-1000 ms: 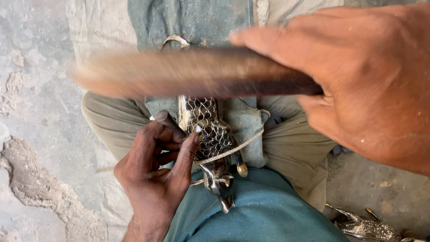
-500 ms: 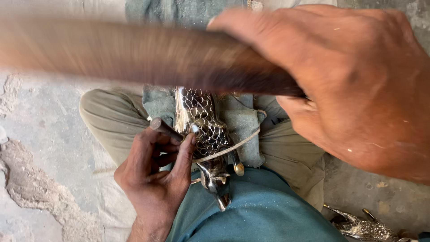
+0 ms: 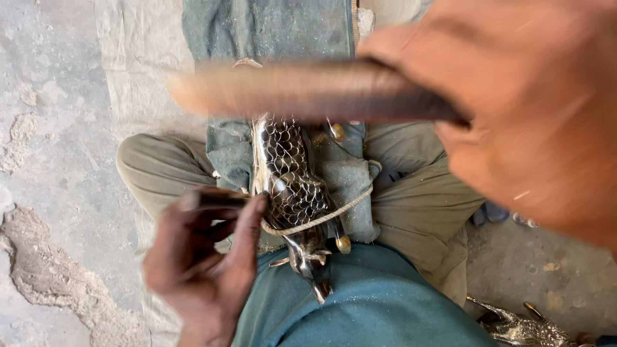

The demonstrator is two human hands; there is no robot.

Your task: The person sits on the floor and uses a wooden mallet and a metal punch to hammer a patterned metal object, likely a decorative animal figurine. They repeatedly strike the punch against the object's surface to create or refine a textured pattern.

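The scaled metal fish figure (image 3: 292,193) lies roped to grey cloth (image 3: 347,173) on my lap, above the concrete floor (image 3: 58,128). My left hand (image 3: 199,263) pinches a small tool (image 3: 218,199) against it; my right hand (image 3: 533,115) clenches a blurred wooden stick (image 3: 308,90) above.

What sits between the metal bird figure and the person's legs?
Head view: a folded grey-blue cloth lies under the metal bird figure, over the legs. A cord crosses both.

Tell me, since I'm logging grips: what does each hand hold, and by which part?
The right hand grips a wooden stick by its dark end. The left hand pinches a thin rod-like tool near its tip, against the metal figure.
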